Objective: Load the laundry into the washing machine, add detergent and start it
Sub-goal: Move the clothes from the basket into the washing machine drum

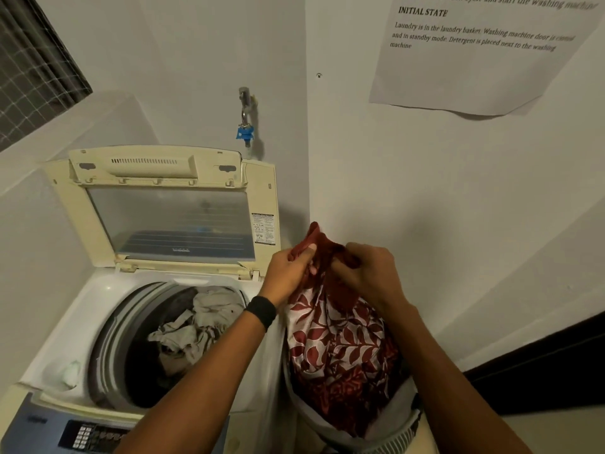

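The red leaf-print cloth [340, 348] hangs right of centre, its top pinched by the left hand [289, 268] and right hand [370, 273], above the laundry basket [404, 427] at lower right. Loading seems to be in hand; next it needs swinging left over the open drum [111, 348], where pale clothes [196, 322] lie

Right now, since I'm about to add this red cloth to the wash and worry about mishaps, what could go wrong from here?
1. The left hand and right hand pinch only the top of the red leaf-print cloth; its bulk hangs in the laundry basket and may snag on the rim or tip it.
2. Pale clothes already lie in the drum; the red dye could bleed onto them.
3. A trailing end may drape outside the drum.
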`<state>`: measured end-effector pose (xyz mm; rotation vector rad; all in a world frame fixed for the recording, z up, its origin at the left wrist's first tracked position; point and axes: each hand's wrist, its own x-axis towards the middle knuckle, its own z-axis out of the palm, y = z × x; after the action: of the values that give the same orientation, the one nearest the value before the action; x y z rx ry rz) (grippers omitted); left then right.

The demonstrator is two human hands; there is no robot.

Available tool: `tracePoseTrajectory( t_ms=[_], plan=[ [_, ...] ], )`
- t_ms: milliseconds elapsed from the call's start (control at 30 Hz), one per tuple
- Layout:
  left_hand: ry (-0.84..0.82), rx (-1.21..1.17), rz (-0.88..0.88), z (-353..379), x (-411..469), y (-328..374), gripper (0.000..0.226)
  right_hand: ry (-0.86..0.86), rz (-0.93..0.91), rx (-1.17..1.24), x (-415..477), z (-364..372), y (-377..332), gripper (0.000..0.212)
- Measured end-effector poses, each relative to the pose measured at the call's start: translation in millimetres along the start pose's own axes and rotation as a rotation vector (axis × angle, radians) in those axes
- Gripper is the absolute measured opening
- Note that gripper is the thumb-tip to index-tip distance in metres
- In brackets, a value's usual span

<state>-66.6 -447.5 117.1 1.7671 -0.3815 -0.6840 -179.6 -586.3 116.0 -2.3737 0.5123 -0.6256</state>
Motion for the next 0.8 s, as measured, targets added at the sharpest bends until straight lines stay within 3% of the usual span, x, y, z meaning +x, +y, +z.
tracePoseTrajectory(
  t_ms=[167,333,467,533,600,800],
  plan=[
    [-0.054,-0.168,-0.137,7,-8,0,0.030,-0.034,0.055,-0.078,-1,28,-17,0.031],
    [-0.072,-0.141,-0.213,-17,-4,0,0.051,-0.356,-0.221,-0.043,-9,30,-18,0.028],
    [-0.215,0.020,-0.168,-26,-3,0,0.051,-0.292,-0.095,-0.031,-12,35,-14,0.018],
    [-0.173,0.067,-0.122,-24,-1,3,0.038,-0.250,-0.060,-0.051,-16,41,-12,0.017],
    [-0.092,0.064,-0.100,-26,2,6,0.031,-0.285,-0.055,-0.123,-20,46,-6,0.029],
    [-0.099,0.038,-0.019,-37,4,10,0.026,-0.728,-0.009,-0.186,-21,36,20,0.039]
  ],
)
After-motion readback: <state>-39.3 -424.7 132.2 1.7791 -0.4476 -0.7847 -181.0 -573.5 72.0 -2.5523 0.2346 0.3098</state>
